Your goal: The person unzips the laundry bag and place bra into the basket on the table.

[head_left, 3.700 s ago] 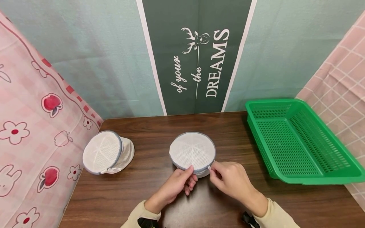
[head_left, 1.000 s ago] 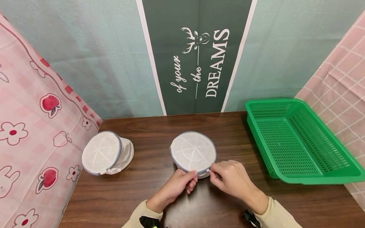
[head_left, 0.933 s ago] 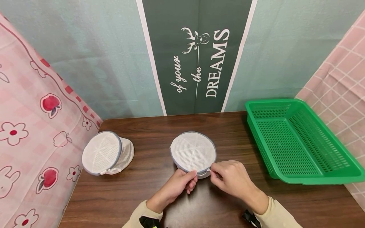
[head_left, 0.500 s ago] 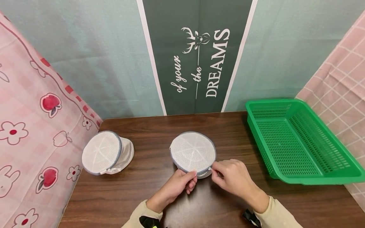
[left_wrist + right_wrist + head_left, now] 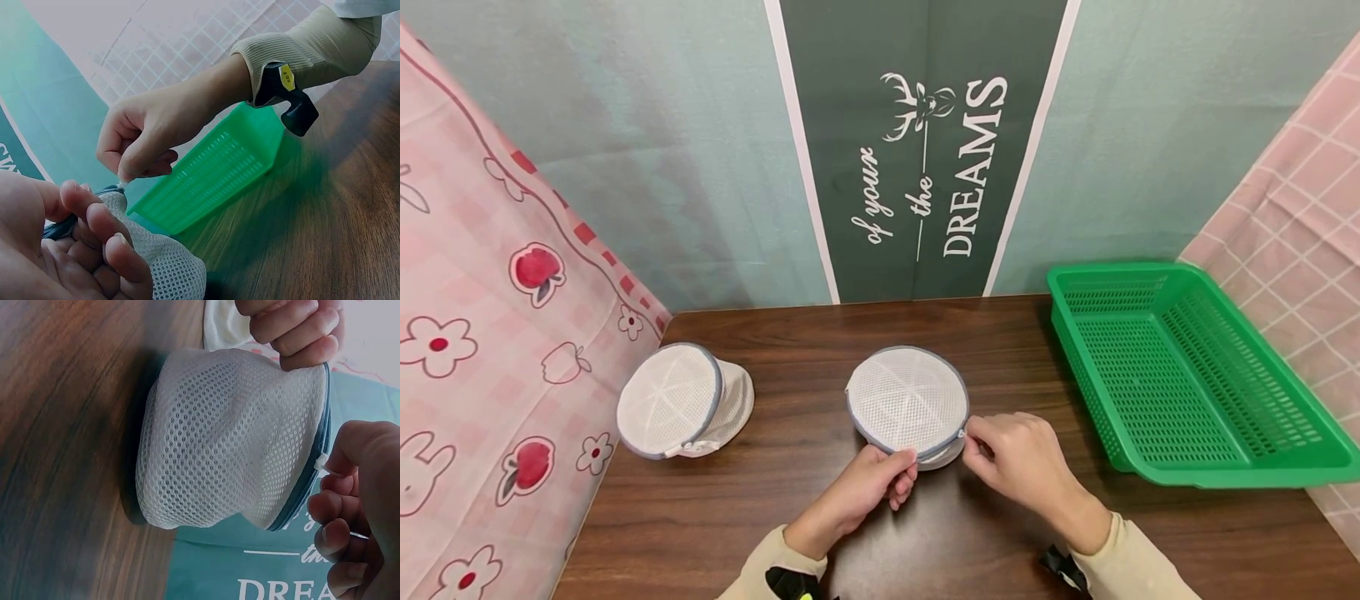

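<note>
Got the left hand (image 5: 872, 483) with its grip pinched on the front rim of a round white mesh laundry bag (image 5: 908, 398), mid-worktop (image 5: 760, 517), and the right hand's (image 5: 1018, 462) grip clamped on the zipper pull (image 5: 322, 462). Can see another mesh bag (image 5: 666, 404) over left, a green plastic basket (image 5: 1157, 383) right, then a "DREAMS" backdrop (image 5: 917, 167) behind.

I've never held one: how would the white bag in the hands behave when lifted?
The bag is likely light, being thin mesh. Its creased, bulging side will probably flop, while the round blue rim may keep its shape.
</note>
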`<action>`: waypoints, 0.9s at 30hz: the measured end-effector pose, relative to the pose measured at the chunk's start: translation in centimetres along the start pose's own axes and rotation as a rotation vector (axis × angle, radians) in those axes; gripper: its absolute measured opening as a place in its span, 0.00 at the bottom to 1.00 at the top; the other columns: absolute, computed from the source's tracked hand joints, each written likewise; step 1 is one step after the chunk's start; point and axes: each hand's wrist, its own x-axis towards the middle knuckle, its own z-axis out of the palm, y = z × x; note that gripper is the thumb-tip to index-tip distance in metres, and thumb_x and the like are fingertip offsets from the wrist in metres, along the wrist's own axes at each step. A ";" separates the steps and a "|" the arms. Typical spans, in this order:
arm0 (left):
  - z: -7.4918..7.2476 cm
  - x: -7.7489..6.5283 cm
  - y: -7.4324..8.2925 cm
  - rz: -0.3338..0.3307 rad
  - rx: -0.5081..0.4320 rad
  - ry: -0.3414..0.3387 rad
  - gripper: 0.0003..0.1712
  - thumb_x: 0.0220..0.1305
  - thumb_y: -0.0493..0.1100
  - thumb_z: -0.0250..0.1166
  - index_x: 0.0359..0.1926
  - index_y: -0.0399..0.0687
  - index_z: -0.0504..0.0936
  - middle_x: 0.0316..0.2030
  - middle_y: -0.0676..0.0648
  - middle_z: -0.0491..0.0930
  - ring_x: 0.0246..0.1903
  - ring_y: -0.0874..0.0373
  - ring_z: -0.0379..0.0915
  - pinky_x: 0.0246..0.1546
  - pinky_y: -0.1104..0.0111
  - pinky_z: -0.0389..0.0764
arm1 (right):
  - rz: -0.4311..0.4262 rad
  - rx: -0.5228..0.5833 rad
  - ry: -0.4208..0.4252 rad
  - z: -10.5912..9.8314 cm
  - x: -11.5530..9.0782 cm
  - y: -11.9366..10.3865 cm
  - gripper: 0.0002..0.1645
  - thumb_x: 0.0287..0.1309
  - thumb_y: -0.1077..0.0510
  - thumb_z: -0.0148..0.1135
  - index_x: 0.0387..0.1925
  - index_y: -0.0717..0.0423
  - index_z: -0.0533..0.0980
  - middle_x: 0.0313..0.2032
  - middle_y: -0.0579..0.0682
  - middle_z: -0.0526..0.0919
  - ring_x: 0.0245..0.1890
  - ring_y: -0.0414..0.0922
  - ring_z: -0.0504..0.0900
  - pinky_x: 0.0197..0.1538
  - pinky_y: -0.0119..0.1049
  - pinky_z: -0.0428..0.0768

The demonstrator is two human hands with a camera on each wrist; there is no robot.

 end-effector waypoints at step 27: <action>-0.2 -0.1 0.0 -0.003 0.000 -0.019 0.17 0.73 0.40 0.54 0.24 0.45 0.73 0.15 0.56 0.66 0.18 0.65 0.63 0.21 0.76 0.69 | 0.019 -0.055 0.074 -0.2 0.5 1.4 0.12 0.50 0.57 0.52 0.15 0.45 0.65 0.13 0.35 0.59 0.14 0.37 0.58 0.19 0.31 0.56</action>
